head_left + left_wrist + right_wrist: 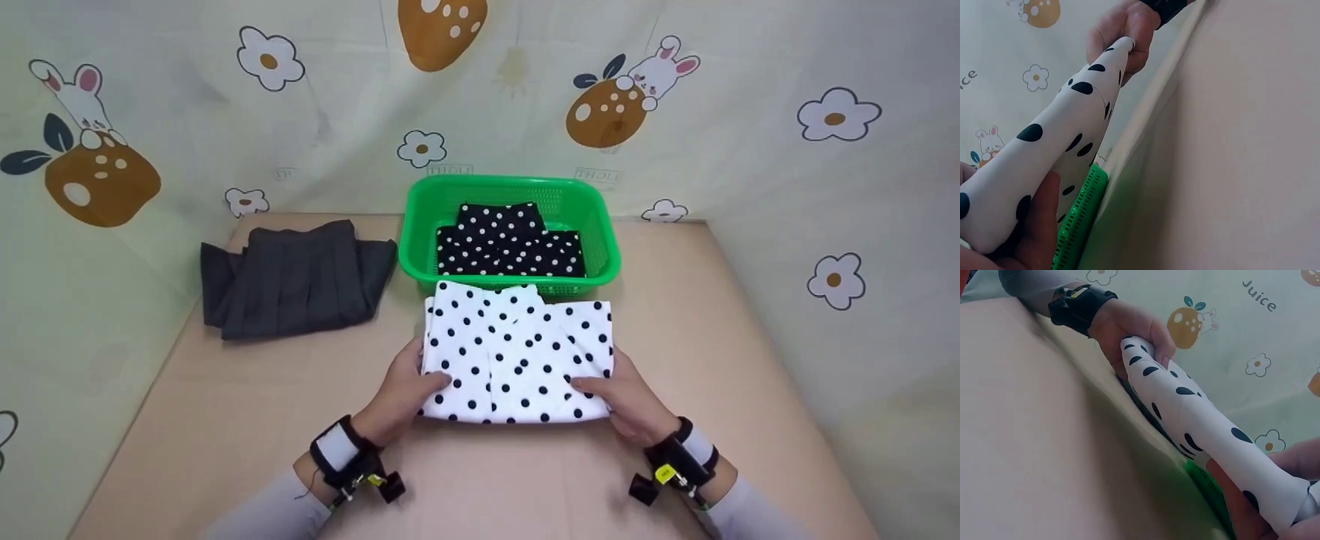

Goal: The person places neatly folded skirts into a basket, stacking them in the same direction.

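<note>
A folded dark grey garment [296, 281] lies on the far left of the table [510, 487], just left of a green basket [612, 251]; a patterned sheet [330, 127] rises behind. In the basket sits 1 folded black dotted cloth [499, 251]. Nearer, a folded white dotted cloth [517, 352] is held above the table, hiding part of the basket's near wall. The left hand [397, 394] and right hand [634, 397] hold its 2 sides, each grip pinching the cloth, thumb on top.

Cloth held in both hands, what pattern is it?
The cloth is white with black polka dots, clearest in the head view.
</note>
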The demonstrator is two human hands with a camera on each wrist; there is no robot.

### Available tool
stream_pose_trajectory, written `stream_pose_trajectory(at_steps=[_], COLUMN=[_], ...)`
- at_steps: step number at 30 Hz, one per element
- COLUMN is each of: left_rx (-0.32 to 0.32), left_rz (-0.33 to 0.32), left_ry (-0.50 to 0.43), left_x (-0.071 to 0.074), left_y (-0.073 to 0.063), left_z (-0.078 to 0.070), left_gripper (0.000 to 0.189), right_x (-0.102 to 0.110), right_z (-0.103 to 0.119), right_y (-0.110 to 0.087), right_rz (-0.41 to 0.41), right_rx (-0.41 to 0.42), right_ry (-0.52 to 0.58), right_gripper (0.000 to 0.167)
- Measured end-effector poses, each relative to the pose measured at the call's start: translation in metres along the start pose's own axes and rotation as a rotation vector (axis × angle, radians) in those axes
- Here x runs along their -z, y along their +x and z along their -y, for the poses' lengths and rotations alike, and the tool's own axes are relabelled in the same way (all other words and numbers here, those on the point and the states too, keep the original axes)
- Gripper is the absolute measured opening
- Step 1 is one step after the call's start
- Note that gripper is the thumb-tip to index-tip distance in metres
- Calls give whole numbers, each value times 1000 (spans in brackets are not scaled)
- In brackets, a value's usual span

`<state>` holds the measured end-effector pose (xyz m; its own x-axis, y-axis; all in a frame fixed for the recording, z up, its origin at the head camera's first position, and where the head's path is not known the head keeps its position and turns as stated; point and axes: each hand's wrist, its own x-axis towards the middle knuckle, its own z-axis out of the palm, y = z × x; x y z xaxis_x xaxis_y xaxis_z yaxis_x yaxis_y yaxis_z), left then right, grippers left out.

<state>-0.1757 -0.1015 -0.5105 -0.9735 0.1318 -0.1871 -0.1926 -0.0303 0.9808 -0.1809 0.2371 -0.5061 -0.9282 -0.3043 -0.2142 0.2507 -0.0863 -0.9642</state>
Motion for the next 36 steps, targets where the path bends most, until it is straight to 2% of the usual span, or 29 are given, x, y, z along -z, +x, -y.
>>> stream_pose_trajectory(at_steps=[7, 17, 23, 26, 29, 36], left_rx=[-41, -38, -84, -105, -109, -101], left_rz=[44, 116, 125, 113, 85, -27], left_ry=[9, -141, -162, -171, -183, -202], left_x=[0, 1, -2, -3, -4, -2], left_y=[-8, -7, -7, 2, 18, 68], left_z=[-18, -35, -48, -54, -60, -74], left_gripper=[69, 72, 75, 77, 77, 68], right_x=[1, 0, -1, 0, 4, 13], right_z=[21, 42, 60, 67, 75, 92], right_y=[-12, -12, -12, -5, 10, 69], right_rz=[52, 80, 18, -10, -28, -82], right_rx=[38, 90, 114, 131, 159, 233], right_ry=[32, 37, 29, 34, 21, 28], right_gripper=[92, 85, 88, 88, 88, 83])
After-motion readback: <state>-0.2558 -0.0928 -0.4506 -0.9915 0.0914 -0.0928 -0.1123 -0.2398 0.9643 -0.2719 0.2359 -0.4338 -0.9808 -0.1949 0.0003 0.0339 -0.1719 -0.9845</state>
